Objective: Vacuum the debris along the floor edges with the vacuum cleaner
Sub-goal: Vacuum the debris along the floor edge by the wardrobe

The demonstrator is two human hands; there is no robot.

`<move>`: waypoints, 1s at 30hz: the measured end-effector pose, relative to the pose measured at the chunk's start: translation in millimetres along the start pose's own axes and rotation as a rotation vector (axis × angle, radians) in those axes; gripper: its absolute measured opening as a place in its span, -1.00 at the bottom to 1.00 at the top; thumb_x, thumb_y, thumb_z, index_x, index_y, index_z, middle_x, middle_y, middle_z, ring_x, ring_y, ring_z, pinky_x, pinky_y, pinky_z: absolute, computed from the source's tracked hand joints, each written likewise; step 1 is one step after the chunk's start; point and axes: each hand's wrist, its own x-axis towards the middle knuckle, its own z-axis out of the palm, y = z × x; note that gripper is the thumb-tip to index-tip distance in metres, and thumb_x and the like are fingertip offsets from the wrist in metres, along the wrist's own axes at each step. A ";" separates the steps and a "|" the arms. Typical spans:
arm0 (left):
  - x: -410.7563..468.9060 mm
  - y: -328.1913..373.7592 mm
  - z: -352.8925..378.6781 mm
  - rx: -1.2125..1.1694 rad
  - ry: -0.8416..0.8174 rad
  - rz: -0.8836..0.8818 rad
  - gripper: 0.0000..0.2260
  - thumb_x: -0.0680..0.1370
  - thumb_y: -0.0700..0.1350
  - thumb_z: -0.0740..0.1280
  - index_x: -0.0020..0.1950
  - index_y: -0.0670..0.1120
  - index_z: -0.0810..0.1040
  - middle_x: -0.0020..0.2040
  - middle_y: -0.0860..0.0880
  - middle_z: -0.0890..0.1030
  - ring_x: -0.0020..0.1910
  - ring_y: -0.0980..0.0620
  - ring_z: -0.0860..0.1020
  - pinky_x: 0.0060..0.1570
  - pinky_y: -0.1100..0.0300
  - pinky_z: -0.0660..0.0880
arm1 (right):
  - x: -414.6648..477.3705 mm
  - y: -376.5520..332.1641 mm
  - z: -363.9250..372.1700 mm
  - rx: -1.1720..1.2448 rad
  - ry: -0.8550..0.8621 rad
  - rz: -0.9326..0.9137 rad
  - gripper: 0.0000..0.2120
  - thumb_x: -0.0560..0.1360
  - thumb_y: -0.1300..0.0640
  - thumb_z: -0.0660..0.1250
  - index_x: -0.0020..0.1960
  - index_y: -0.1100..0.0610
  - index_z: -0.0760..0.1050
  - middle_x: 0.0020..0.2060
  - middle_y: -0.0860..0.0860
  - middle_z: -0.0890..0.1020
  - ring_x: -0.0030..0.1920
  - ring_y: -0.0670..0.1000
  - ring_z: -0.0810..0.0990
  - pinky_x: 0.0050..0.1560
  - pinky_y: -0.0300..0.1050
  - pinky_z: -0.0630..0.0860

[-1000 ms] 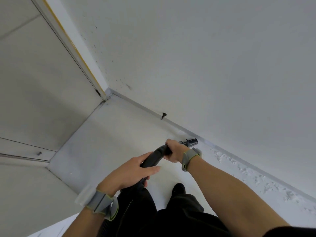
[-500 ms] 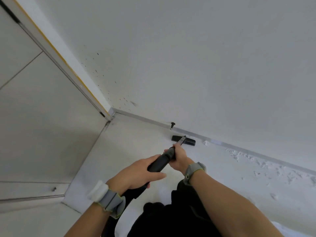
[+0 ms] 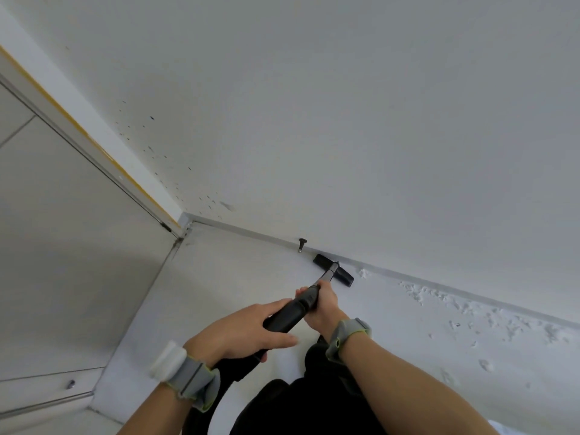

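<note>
Edge vacuuming looks barely begun.
At centre frame the left hand and right hand both grip the vacuum cleaner, fingers wrapped round its wand. Its nozzle sits at the wall edge, and white debris to the right lies uncollected.

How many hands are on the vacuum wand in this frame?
2. The left hand holds the vacuum wand nearer the body; the right hand grips it farther down, toward the floor head at the wall edge.
</note>
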 end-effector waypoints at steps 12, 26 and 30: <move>-13.5 -21.5 40.4 -0.010 -0.064 0.064 -0.48 0.57 0.21 0.43 0.49 0.26 0.37 -0.15 0.05 0.58 -0.30 0.09 0.63 0.02 0.04 0.64 | -23.6 10.0 -41.6 -0.202 0.106 -0.012 -0.78 0.62 0.09 0.11 -0.05 0.25 0.33 -0.33 0.16 0.47 -0.32 0.10 0.49 -0.29 0.01 0.50; -1.6 22.8 85.0 -0.155 0.017 0.067 -0.48 0.57 0.20 0.43 0.49 0.25 0.38 -0.18 0.05 0.60 -0.29 0.06 0.65 0.09 0.03 0.65 | -37.3 -62.1 -46.6 -0.795 0.173 0.123 -0.78 0.64 0.14 0.06 0.20 0.25 0.29 -0.17 0.17 0.58 -0.24 0.07 0.58 -0.44 -0.10 0.60; 11.3 53.6 88.5 -0.161 0.019 0.062 -0.51 0.56 0.22 0.44 0.46 0.27 0.40 -0.17 0.03 0.61 -0.28 0.06 0.66 0.08 0.07 0.63 | -43.9 -96.8 -48.6 -0.835 0.145 0.151 -0.81 0.64 0.18 0.07 0.19 0.25 0.30 -0.18 0.15 0.58 -0.23 0.06 0.58 -0.57 -0.04 0.56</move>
